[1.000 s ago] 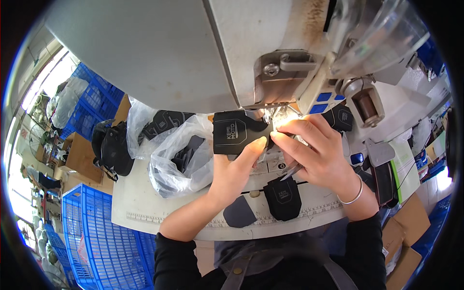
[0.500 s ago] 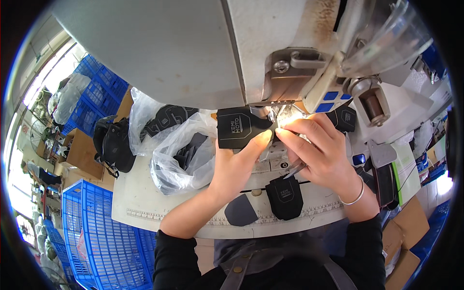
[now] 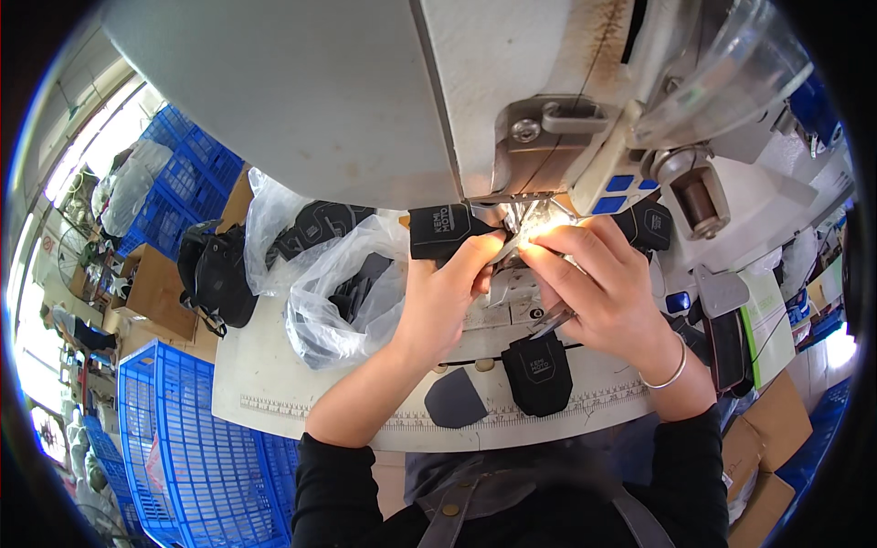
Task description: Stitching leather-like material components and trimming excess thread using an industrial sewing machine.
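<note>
As left fingers (image 3: 477, 258) advanced, the black piece (image 3: 438, 241) followed.

Flat black piece (image 3: 435, 243) with pale printing, lower edge at the left fingers (image 3: 475, 250), beneath the sewing machine (image 3: 365, 100)

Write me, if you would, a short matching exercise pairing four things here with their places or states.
Things:
1. left hand
2. silver bracelet
3. flat grey piece
4. translucent plastic bag

Places or states:
A. on the tabletop, left of a black pouch
B. left of the left hand, with dark pieces inside
C. holding a black printed piece
D. around the wrist of the right hand

Pairs: 1-C, 2-D, 3-A, 4-B.
</note>
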A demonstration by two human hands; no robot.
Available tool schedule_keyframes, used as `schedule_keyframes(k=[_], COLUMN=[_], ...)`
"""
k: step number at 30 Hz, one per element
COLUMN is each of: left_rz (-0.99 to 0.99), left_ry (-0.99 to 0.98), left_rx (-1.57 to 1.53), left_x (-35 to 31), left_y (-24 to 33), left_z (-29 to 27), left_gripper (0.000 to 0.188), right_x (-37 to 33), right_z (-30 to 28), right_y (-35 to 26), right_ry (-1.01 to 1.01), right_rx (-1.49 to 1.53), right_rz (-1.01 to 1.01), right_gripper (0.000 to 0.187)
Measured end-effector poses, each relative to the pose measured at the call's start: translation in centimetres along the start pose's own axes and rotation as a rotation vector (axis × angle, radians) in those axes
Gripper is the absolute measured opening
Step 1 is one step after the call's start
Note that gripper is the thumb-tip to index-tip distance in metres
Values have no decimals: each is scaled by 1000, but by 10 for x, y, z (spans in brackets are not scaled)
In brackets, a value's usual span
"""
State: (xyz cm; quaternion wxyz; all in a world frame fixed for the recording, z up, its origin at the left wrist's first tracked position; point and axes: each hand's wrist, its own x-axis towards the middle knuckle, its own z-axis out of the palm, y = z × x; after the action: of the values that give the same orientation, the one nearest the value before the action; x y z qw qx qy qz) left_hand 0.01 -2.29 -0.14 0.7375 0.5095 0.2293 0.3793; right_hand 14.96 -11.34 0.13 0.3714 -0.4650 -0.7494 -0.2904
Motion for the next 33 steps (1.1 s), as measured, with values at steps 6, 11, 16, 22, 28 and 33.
schedule_keyframes(k=[6, 11, 16, 22, 28, 33], left_rz=[89, 131, 122, -6, 69, 83], left_ry=[-18, -26, -21, 177, 134, 107], left_rx=[50, 112, 104, -139, 37, -33], left_x=[-1, -2, -1, -4, -24, -18], left_y=[-6, -6, -5, -8, -8, -9], left_z=[0, 0, -1, -1, -1, -4], left_gripper=[7, 5, 4, 11, 10, 9], right_x=[0, 0, 0, -1, 0, -1], right_z=[1, 1, 0, 1, 0, 1], right_y=[1, 1, 3, 0, -1, -3], right_ry=[11, 12, -26, 7, -17, -21], right_rx=[11, 11, -62, 3, -10, -27], right_rz=[-4, -5, -33, 7, -11, 9], right_gripper=[40, 40, 34, 38, 43, 46])
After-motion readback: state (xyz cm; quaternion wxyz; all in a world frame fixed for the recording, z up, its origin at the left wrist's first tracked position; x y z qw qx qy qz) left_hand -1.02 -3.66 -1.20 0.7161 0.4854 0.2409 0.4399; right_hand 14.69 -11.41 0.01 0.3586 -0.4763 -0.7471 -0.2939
